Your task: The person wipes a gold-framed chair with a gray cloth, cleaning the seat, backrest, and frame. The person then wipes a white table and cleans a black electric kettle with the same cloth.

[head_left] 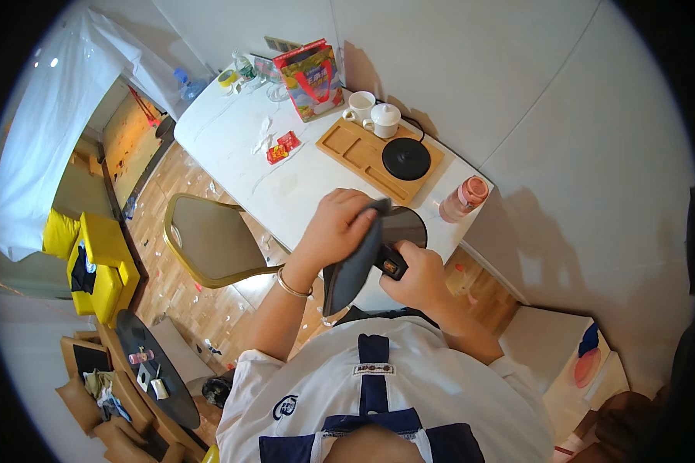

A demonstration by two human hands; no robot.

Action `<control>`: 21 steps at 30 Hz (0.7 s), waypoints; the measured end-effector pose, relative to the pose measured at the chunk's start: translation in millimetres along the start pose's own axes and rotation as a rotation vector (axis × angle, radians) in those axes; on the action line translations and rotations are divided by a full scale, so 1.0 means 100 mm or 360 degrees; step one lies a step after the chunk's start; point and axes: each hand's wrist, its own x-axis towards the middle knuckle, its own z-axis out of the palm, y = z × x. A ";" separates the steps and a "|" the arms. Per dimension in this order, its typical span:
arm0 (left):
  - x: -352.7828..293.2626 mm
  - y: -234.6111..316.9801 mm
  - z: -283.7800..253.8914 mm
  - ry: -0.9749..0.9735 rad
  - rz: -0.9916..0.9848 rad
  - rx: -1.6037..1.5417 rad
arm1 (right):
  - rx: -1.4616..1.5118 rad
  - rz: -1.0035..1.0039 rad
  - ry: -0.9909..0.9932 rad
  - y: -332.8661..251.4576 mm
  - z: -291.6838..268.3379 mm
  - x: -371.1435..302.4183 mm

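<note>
My left hand (334,228) is closed on a dark grey cloth (355,270), which hangs down in front of my chest. Held by its black handle in my right hand (415,272) is what looks like an electric kettle (406,224), its shiny dark round part showing behind the cloth. The cloth hides much of the kettle's body and seems to lie against it. Just beyond, a round black kettle base (406,159) sits on a wooden tray (347,147).
On the white table (239,147) stand two white cups (384,120), a pink bottle (464,198), a colourful gift bag (310,81) and red packets (283,147). A chair (212,239) is at the left. Farther off are a yellow armchair (104,266), open cardboard boxes (81,390) and litter on the floor.
</note>
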 end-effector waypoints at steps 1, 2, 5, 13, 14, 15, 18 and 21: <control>0.01 -0.10 0.00 0.0074 -0.0089 -0.0020 | 0.0040 0.0030 -0.0027 -0.02 -0.05 0.01; 0.02 -0.17 0.01 0.0148 -0.0178 -0.0039 | 0.0038 0.0065 -0.0062 -0.01 -0.05 0.02; -0.04 -0.07 0.11 0.0397 -0.0302 0.0205 | 0.0050 0.0162 -0.0079 0.09 -0.07 0.03; -0.35 0.26 0.70 0.0913 -0.0585 -0.0368 | 0.0669 0.0513 0.0029 0.18 -0.08 0.21; -0.39 0.20 0.80 0.0978 -0.0783 -0.0776 | 0.0740 0.0473 0.0025 0.17 -0.07 0.21; -0.41 0.14 0.87 0.1041 -0.0922 -0.1112 | 0.0704 0.0427 0.0038 0.16 -0.05 0.22; -0.46 0.01 0.87 0.1047 -0.1372 -0.1919 | 0.0765 0.0448 0.0061 0.17 0.09 0.22; -0.48 0.09 0.82 0.1076 -0.1194 -0.1640 | 0.0919 0.0419 0.0045 0.28 0.24 0.17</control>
